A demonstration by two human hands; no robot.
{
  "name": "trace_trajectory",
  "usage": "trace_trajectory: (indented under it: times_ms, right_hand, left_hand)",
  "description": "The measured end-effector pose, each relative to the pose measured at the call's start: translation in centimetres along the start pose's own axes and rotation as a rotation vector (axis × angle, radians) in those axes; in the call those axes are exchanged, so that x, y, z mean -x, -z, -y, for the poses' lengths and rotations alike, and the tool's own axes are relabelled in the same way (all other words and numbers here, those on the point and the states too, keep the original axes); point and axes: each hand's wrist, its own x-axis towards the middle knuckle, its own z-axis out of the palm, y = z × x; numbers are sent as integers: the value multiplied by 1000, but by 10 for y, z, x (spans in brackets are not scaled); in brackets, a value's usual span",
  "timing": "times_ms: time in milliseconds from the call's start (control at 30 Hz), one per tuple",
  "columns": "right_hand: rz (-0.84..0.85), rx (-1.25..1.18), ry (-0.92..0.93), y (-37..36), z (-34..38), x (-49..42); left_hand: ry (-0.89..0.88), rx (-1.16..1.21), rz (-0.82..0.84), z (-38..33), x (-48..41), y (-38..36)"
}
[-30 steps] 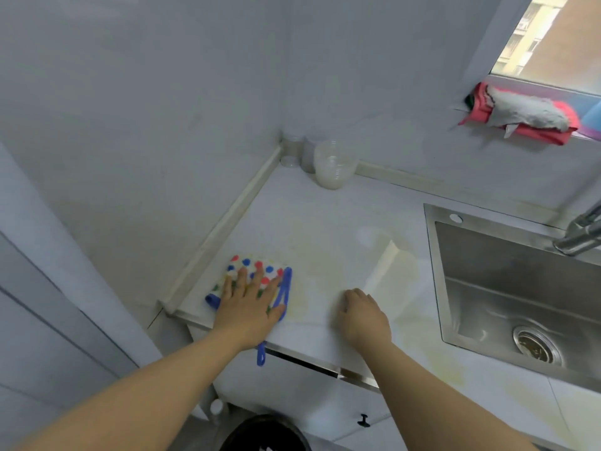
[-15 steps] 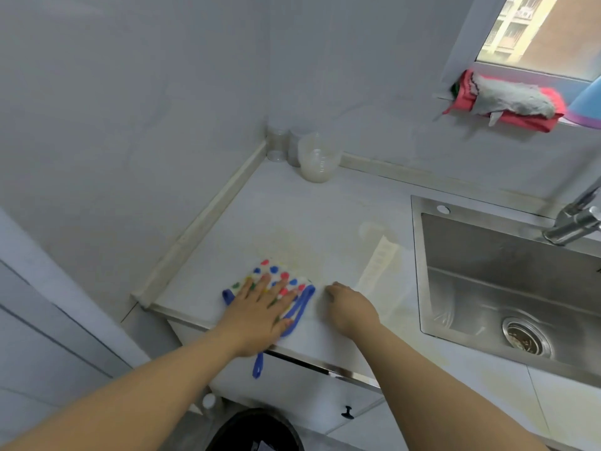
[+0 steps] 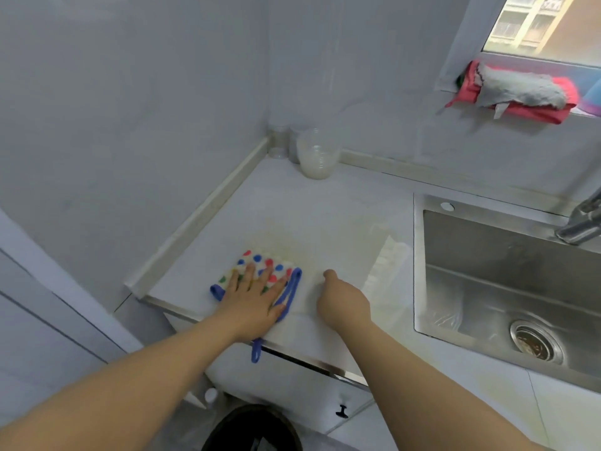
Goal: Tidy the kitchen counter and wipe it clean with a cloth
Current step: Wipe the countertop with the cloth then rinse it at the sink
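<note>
Daylight came in through the window [image 3: 549, 24] at upper right, which was blown out to a warm, hazy glow. Everything else sat in cool, bluish, even light, rather dim on the walls [image 3: 130, 92]. Shadows on the tabletop [image 3: 325, 216] were soft and faint. The steel sink [image 3: 507, 281] gave dull, smeared reflections without hard glare. The whole picture was soft, with fine detail lost. The wide lens bowed straight lines and stretched the left forearm [image 3: 130, 385] toward the bottom corner.
</note>
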Motion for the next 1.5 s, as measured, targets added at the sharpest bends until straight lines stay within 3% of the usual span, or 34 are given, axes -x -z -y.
trace_trajectory:
  times_ms: [67,167,400,467,600,633,767,833,933,1000,1200,1267,1400,1433,1500]
  right_hand:
    - [-52,-45,-45,4,1,-4]
    - [-150,-50,-99,9,3,-10]
    - [-170,-125,-274,13,14,-21]
    - [-183,-152,-317,12,15,-23]
    - [-168,-156,-356,15,9,-32]
    - [-168,-155,-355,17,8,-35]
    - [-172,-159,-308,22,5,-50]
    - [-174,-182,-285,22,4,-57]
    - [-193,-210,-261,27,-1,-70]
    - [-202,-218,-251,30,-2,-75]
    - [-201,-242,-232,34,-11,-80]
    - [-210,-269,-239,34,-10,-84]
    - [-212,-303,-216,33,2,-91]
    - [-210,-297,-209,33,4,-92]
    - [-214,-272,-203,32,2,-92]
  left_hand:
    - [-79,-75,-12,11,-1,4]
    - [18,-64,-48,37,-23,18]
    - [55,2,-89,63,-75,36]
    - [-28,-36,-70,48,-80,36]
    - [-355,-178,-32,36,-80,28]
    - [-324,-184,-51,42,-85,29]
    - [82,16,-64,53,-103,44]
    - [40,8,-76,35,-98,42]
    - [-271,-64,-62,-9,-76,25]
    - [-351,-90,-37,-15,-77,25]
    - [169,86,-62,44,-118,52]
    - [152,99,-85,24,-113,53]
    - [-225,-39,-39,-20,-103,44]
    - [-220,-62,-46,-10,-110,46]
    - [-41,-33,-96,24,-123,53]
